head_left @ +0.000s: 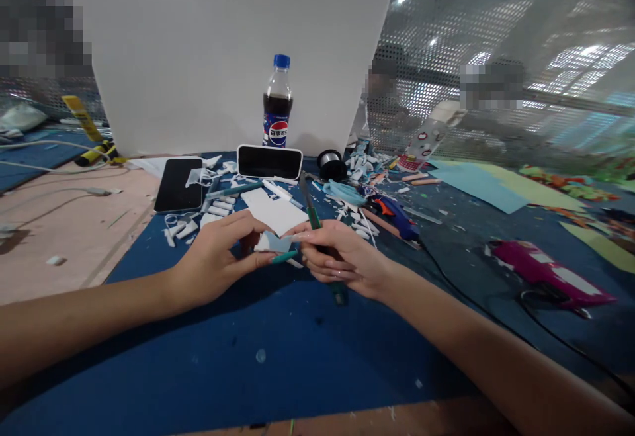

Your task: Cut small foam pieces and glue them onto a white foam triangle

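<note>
Between the thumb and fingers of my left hand (218, 257) is a small white and pale-blue foam piece (272, 243), with a teal strip (284, 257) along its lower side. My right hand (342, 254) is closed around a green utility knife (313, 216). Its blade points away from me, and the handle's end shows below my fingers. The fingertips of my right hand meet the foam piece's right edge; whether they also pinch it I cannot tell. Just beyond both hands lies a white sheet (275, 210), with white foam scraps (218, 210) to its left.
A phone (269, 162) leans before a cola bottle (278, 108); a dark tablet or phone (179, 184) lies left. A wire spool (331, 165), blue glue gun (397, 218) and magenta tool (550, 270) with cords are rightward. Coloured sheets (486, 184) lie farther right on the blue mat (278, 370).
</note>
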Demonstrator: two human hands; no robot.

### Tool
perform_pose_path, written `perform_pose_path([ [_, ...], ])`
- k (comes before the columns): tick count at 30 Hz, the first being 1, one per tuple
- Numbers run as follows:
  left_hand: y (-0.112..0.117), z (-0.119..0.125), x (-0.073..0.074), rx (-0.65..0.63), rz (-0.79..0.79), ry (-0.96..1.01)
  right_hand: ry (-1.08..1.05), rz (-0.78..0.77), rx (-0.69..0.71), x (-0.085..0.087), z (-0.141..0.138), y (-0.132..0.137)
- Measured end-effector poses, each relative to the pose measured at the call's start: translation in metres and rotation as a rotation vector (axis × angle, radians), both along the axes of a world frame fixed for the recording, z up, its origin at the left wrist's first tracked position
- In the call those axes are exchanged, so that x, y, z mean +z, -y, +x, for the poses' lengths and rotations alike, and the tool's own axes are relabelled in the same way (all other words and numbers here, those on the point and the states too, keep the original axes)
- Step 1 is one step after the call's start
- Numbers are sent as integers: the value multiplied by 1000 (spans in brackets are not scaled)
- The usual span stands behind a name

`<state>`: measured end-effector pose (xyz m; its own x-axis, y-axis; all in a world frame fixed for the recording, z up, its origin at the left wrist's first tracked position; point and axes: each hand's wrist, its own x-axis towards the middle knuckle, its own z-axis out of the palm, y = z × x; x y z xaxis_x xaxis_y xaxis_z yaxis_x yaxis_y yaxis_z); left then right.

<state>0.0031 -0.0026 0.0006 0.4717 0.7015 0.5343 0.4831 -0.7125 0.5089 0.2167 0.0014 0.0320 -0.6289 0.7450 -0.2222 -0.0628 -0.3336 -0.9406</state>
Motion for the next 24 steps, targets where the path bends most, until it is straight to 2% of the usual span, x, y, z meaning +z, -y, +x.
perform_pose_path([
  [5,2,0,2,-6,56,-52,1,-12,-25,-1,1,0],
  [11,4,1,3,93,149,-52,12,16,29,0,-1,2],
  [14,3,1,2,92,143,-77,21,18,-2,-1,-2,4],
  [17,1,0,0,22,141,-114,36,22,-28,-2,-3,4],
  [22,3,2,-1,-243,170,-231,15,31,-55,-2,-3,3],
  [24,5,1,-2,-269,188,-243,12,37,-49,-2,-4,3],
])
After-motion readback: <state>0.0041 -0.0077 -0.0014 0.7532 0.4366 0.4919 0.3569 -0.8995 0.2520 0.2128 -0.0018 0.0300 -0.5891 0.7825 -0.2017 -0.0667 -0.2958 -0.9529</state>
